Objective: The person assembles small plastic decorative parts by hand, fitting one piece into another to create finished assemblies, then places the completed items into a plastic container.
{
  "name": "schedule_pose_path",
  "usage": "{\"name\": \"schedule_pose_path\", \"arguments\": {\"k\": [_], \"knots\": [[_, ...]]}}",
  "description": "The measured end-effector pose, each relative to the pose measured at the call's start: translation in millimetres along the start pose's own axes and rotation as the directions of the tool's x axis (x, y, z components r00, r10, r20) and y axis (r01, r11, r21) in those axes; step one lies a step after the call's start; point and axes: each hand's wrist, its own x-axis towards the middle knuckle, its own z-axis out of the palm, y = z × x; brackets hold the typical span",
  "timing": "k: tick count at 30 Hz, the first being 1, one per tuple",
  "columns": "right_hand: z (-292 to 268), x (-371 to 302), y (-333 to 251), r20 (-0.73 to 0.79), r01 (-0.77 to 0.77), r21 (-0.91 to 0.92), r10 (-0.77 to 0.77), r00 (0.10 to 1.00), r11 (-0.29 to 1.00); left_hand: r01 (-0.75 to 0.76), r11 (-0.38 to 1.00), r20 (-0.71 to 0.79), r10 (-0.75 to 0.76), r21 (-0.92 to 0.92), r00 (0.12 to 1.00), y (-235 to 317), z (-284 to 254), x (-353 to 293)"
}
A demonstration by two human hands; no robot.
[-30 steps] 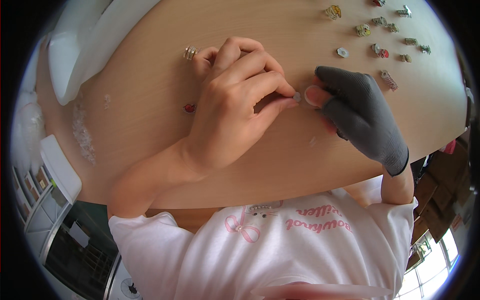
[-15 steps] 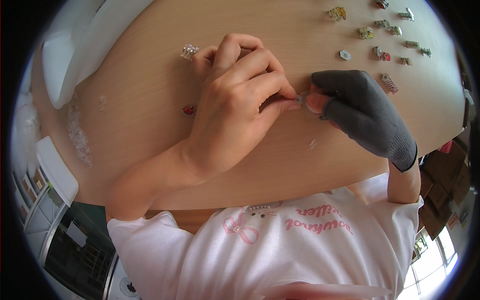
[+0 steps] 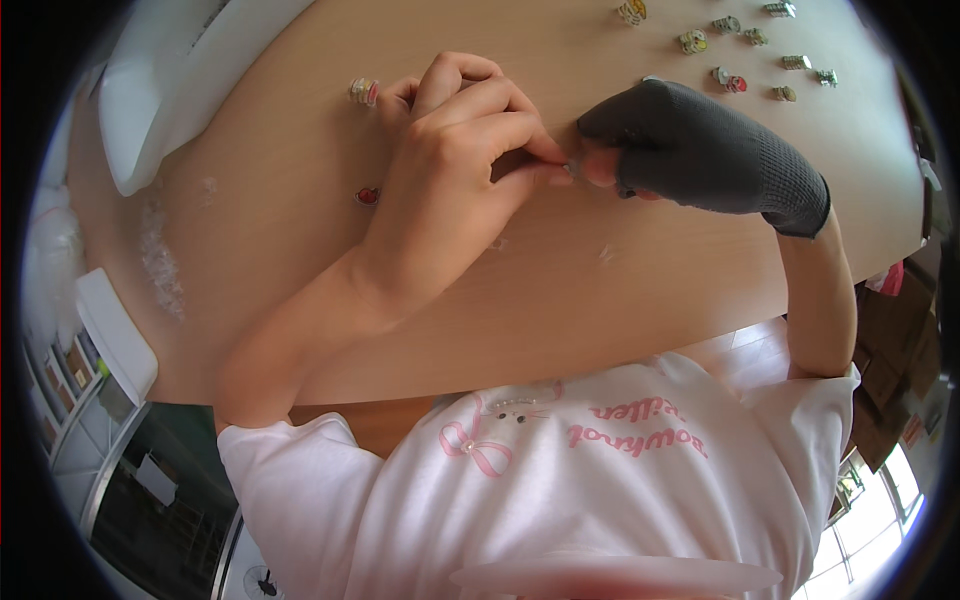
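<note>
My bare left hand (image 3: pixel 440 165) is closed, thumb and forefinger pinching a small pale, clear-looking plastic piece (image 3: pixel 570 168). Against its curled outer fingers sits a short stack of clear pieces with red and yellow colouring (image 3: pixel 364 92); whether the fingers grip it, I cannot tell. My right hand (image 3: pixel 700 150) wears a dark grey glove that leaves the fingertips bare. Its fingers are closed right beside the pinched piece, and what they hold is mostly hidden. Left of my left wrist lies a small red flat piece (image 3: pixel 367 196) on the table.
Several small stacks of clear printed pieces (image 3: pixel 693 41) stand on the wooden table (image 3: pixel 560 310) at the far right. A pile of clear plastic bits (image 3: pixel 160 262) lies at the left. Behind it rises a white plastic container (image 3: pixel 135 130).
The whole view has shifted, so table things sit higher in it. Both hands stay together at the small piece. The stack by my left fingers has turned and shows more colour.
</note>
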Motion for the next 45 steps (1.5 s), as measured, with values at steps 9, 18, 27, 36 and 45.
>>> {"name": "schedule_pose_path", "arguments": {"k": [9, 18, 27, 36, 45], "knots": [[13.2, -10.6, 1.5, -0.150, 0.038, -0.043, -0.044, 0.988, 0.998, 0.013, 1.000, 0.018, -0.013, -0.014, 1.000, -2.0, -1.1, -1.6], [8.8, -6.2, 0.5, -0.086, 0.029, -0.072, -0.035, 0.996, 0.997, 0.002, 1.000, 0.012, -0.002, -0.018, 1.000, -3.3, -0.8, -0.7], [61.5, -30.6, 8.7, -0.661, 0.215, -0.227, -0.312, 0.683, 0.950, -0.178, 0.984, -0.105, 0.177, -0.008, 0.979, -4.8, 3.1, -6.8], [98.2, -4.2, 7.0, -0.767, -0.101, -0.575, -0.493, 0.410, 0.812, -0.166, 0.977, -0.214, 0.135, -0.132, 0.968, -8.8, 12.9, -4.7], [96.9, 6.5, 12.5, -0.695, -0.160, -0.697, -0.606, 0.387, 0.698, -0.202, 0.971, -0.203, 0.175, -0.124, 0.964, -10.5, 15.2, -5.3]]}}
